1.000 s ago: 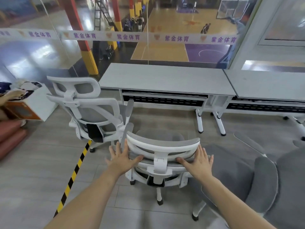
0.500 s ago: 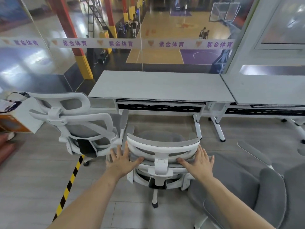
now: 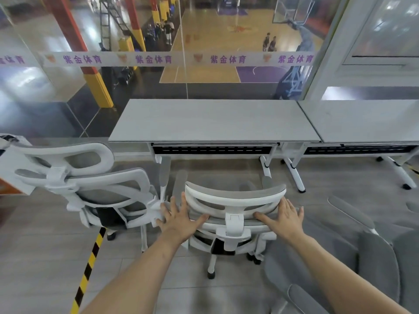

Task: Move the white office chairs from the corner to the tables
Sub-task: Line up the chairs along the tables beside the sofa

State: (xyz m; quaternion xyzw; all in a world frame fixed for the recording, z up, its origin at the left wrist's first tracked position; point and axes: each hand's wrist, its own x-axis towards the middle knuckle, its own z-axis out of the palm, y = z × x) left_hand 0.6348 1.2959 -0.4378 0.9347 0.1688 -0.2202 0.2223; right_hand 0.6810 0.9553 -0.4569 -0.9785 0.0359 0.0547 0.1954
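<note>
Nearest on the right stands a grey upholstered chair point(image 3: 335, 266), partly cut off by the frame edge. Both forearms reach forward from the near edge to a white office chair point(image 3: 233, 214) with grey mesh. The left hand point(image 3: 179, 219) lies flat with fingers straight and spread on the left end of its backrest, thumb pointing inward. The right hand point(image 3: 283, 217) presses the right end the same way, fingers straight. A yellow-and-black floor stripe point(image 3: 87, 271) runs along the near left. Just left of the pushed chair, a second white office chair point(image 3: 90, 180) stands close beside it. Beyond the pushed chair is a grey table point(image 3: 213, 121), and another table point(image 3: 367, 120) adjoins it on the right. Farther still, a glass wall point(image 3: 181, 53) overlooks a basketball court.
</note>
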